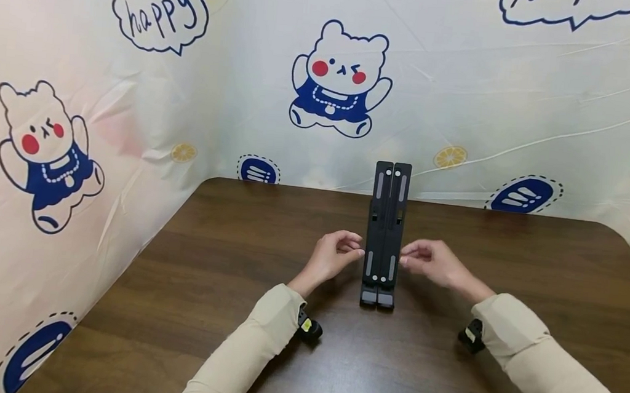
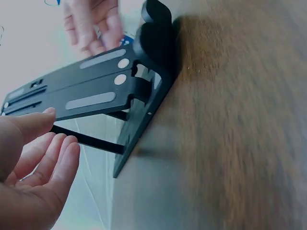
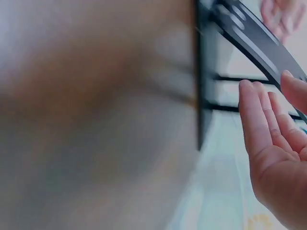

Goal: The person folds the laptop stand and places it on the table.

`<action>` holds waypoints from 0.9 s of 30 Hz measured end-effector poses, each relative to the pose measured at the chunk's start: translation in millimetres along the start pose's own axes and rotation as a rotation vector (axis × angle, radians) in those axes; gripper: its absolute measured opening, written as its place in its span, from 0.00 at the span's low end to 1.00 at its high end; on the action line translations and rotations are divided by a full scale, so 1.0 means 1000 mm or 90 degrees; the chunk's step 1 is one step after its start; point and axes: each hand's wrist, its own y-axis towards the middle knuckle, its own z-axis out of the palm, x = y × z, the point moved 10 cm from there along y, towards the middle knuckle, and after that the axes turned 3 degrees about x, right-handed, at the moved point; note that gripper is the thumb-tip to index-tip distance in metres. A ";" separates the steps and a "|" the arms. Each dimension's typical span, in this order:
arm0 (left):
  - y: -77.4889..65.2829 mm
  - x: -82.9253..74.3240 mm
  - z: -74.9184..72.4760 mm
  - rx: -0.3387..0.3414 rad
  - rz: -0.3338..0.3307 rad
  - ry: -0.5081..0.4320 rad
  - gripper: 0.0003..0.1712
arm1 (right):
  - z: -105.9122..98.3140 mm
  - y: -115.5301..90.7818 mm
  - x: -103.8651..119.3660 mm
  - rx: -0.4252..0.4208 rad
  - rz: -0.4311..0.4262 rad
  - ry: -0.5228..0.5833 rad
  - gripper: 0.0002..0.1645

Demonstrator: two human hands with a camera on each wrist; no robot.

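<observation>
A black folding laptop stand (image 1: 386, 227), raised on its struts, stands on the table with its two long halves side by side. Grey pads and white round dots mark its upper face. At its left side is my left hand (image 1: 335, 255), the thumb tip by the upper panel's edge and the loosely bent fingers below, near a thin strut (image 2: 88, 140). My right hand (image 1: 434, 262) is at the opposite side. In the right wrist view, its fingers (image 3: 254, 115) reach out nearly straight beside the struts, thumb close to the panel's edge. Whether either thumb presses the panel is hard to tell.
The brown wooden table (image 1: 184, 309) extends around the stand. Behind it and to the left hangs a pale sheet (image 1: 236, 73) printed with cartoon bears. A black wrist camera (image 1: 310, 329) sits at the left cuff, another wrist camera (image 1: 472, 336) at the right.
</observation>
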 end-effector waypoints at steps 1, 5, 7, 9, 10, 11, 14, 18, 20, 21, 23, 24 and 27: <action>-0.002 -0.001 -0.002 0.001 0.005 -0.007 0.15 | -0.008 0.002 0.005 -0.009 -0.006 -0.010 0.15; -0.015 -0.013 -0.002 0.046 0.012 -0.052 0.14 | -0.044 0.012 0.032 -0.051 -0.008 -0.038 0.18; -0.024 -0.022 0.002 0.078 0.013 -0.083 0.13 | -0.059 0.018 0.046 -0.068 -0.011 -0.049 0.19; -0.032 -0.029 0.007 0.104 0.010 -0.118 0.13 | -0.073 0.025 0.060 -0.095 -0.016 -0.050 0.19; -0.036 -0.032 0.010 0.116 0.007 -0.136 0.13 | -0.079 0.028 0.066 -0.107 -0.020 -0.054 0.19; -0.038 -0.030 0.014 0.124 0.005 -0.149 0.13 | -0.085 0.032 0.072 -0.118 -0.026 -0.061 0.20; -0.044 -0.027 0.025 0.149 -0.012 -0.176 0.13 | -0.099 0.042 0.086 -0.163 -0.047 -0.088 0.19; -0.051 -0.025 0.039 0.184 -0.035 -0.185 0.13 | -0.110 0.054 0.099 -0.194 -0.059 -0.128 0.20; -0.051 -0.020 0.047 0.201 -0.042 -0.191 0.12 | -0.113 0.058 0.101 -0.203 -0.052 -0.139 0.21; -0.051 -0.016 0.052 0.207 -0.042 -0.195 0.12 | -0.113 0.060 0.101 -0.205 -0.046 -0.140 0.21; -0.050 -0.008 0.059 0.216 -0.042 -0.200 0.12 | -0.114 0.064 0.101 -0.204 -0.038 -0.142 0.21; -0.050 -0.005 0.062 0.221 -0.041 -0.198 0.12 | -0.113 0.066 0.100 -0.200 -0.033 -0.139 0.21; -0.048 0.000 0.067 0.228 -0.029 -0.188 0.11 | -0.107 0.073 0.098 -0.174 -0.022 -0.128 0.21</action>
